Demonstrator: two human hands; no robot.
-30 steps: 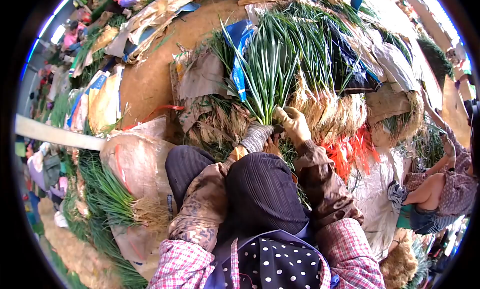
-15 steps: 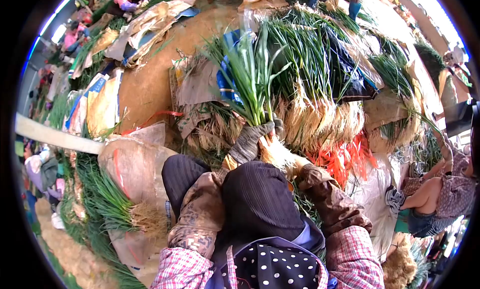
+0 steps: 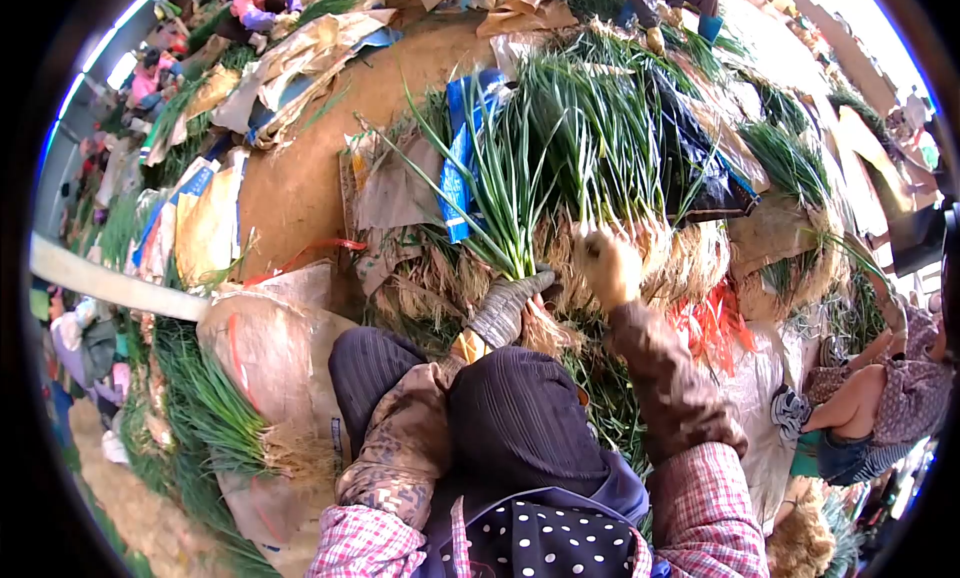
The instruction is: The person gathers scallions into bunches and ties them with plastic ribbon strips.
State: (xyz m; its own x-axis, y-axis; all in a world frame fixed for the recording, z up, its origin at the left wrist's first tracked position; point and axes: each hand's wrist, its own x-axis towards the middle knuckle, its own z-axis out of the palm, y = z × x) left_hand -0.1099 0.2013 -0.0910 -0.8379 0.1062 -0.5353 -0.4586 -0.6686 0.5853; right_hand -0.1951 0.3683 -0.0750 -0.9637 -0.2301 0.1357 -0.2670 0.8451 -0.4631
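Observation:
My left hand [image 3: 508, 306], in a grey glove, is wrapped round a small bunch of green onions [image 3: 512, 218]. Their leaves fan upward, and their pale roots hang down beside my knee. Farther right, my right hand [image 3: 610, 268], in a pale yellow glove with dark fingertips, is at the root side of a large heap of green onions [image 3: 605, 143]. Its fingers are curled closed against the white stalk ends; what is between them, if anything, is hidden.
Red plastic strips [image 3: 712, 313] lie right of my right forearm. A blue printed sack [image 3: 458, 168] and dark plastic [image 3: 705, 168] lie by the heap. More green onions [image 3: 225, 398] rest on sacking at left. A seated person [image 3: 880, 388] is at right; others work farther off.
My right hand has left the bunch and moved up and right to the heap. My left hand still grips the bunch, which sits slightly lower with its leaves spread wider.

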